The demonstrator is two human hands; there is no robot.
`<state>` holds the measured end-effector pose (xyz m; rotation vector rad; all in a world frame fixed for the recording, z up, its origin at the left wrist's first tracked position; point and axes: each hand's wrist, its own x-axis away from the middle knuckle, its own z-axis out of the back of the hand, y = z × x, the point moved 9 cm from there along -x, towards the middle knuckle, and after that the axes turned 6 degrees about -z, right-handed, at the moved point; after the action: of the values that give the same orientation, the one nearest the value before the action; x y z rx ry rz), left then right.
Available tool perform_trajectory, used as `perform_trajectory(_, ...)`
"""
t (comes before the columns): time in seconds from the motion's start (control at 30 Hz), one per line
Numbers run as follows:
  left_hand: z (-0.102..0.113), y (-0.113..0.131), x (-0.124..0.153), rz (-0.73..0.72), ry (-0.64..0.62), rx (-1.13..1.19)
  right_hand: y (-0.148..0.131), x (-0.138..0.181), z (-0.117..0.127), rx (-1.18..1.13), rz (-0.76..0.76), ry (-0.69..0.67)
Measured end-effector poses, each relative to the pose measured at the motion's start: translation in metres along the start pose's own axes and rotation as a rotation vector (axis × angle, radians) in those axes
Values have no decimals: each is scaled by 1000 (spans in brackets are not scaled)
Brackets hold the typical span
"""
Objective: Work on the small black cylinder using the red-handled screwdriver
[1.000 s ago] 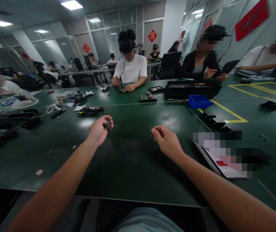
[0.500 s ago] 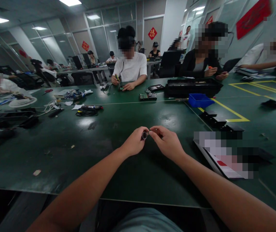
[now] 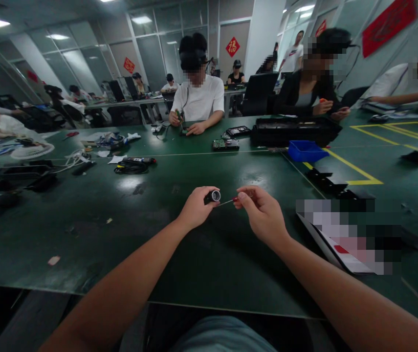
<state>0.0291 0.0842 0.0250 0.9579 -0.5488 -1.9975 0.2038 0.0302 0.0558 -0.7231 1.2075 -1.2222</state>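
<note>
left hand (image 3: pixel 196 211): fingers pinch small black cylinder (image 3: pixel 212 196), held above the green surface (image 3: pixel 179 254)
right hand (image 3: pixel 263 215): fingers pinch thin red-handled tool (image 3: pixel 231 200), tip at the cylinder's end
handling: cylinder likely light, rigid, small; grip its sides

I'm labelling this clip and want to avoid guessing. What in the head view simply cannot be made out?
- Small black cylindrical part in the left hand: too small to identify; the fingers cover its rear.
- Thin tool in the right hand: its handle is hidden inside the fingers, and its tip is too fine to tell whether it touches the part.
- Flat item at right: pixelated, surface unreadable.
- Circuit board across the table: too far for detail.
</note>
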Motion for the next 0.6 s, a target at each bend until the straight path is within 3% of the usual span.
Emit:
perform_trajectory(0.17,1,2,0,-8,-13,4,-4,0,11,-22,35,101)
perform_trajectory(0.6,-2,8,2,-23,-62,14,0,-3,5,56,33,42)
